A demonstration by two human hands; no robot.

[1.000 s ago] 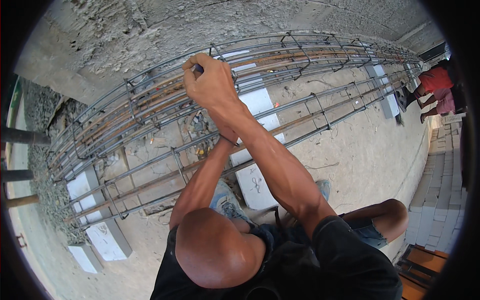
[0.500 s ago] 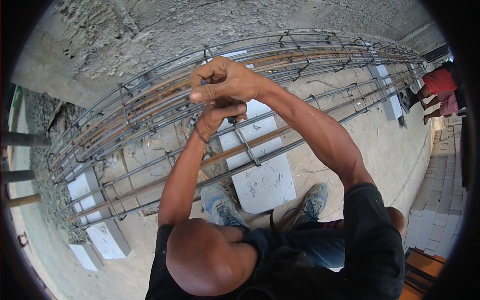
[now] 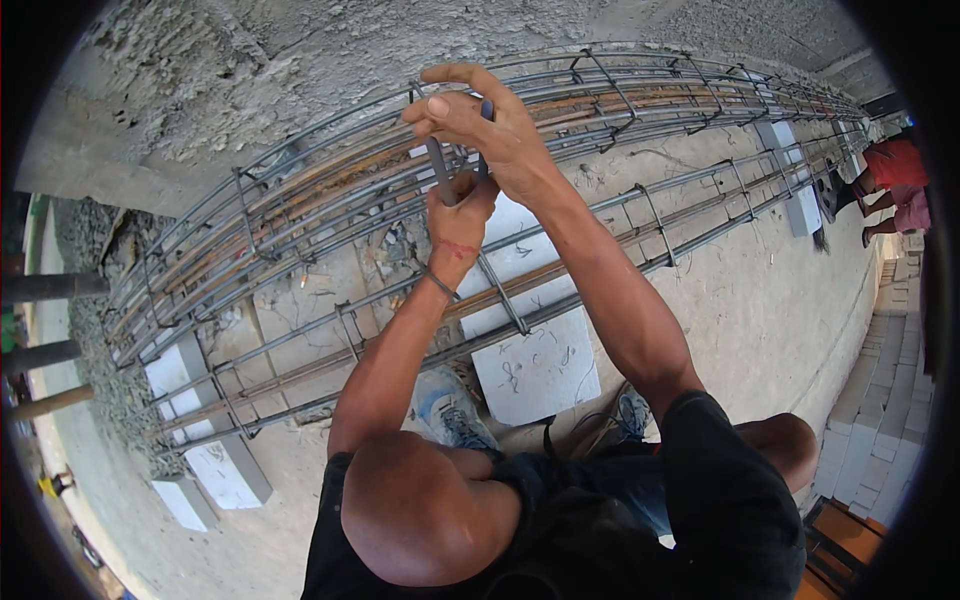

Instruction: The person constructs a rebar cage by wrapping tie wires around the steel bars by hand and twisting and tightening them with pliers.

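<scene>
A pair of pincers (image 3: 441, 170) with grey handles, one tipped in blue, stands spread at my right hand (image 3: 500, 125). The thumb and a finger of that hand stretch out to the left, while its palm side stays against the handles. Just below, my left hand (image 3: 458, 225) is closed close to where the pincers' jaws would be. Its fingers hide the jaws and whatever it grips. Both hands are above the near rebar cage (image 3: 390, 328), beside a square steel stirrup (image 3: 503, 293) on its long bars.
Behind runs a larger rebar cage (image 3: 335, 205) along a rough concrete wall (image 3: 330, 50). White blocks (image 3: 535, 368) prop the bars. Dark pipes (image 3: 50, 288) jut in at left. At far right are another person's legs (image 3: 880, 200) and stacked pale blocks (image 3: 880, 400).
The pincers' handles have come into view, spread apart, as my right fingers loosened from a curl. My left hand and forearm have shifted right.
</scene>
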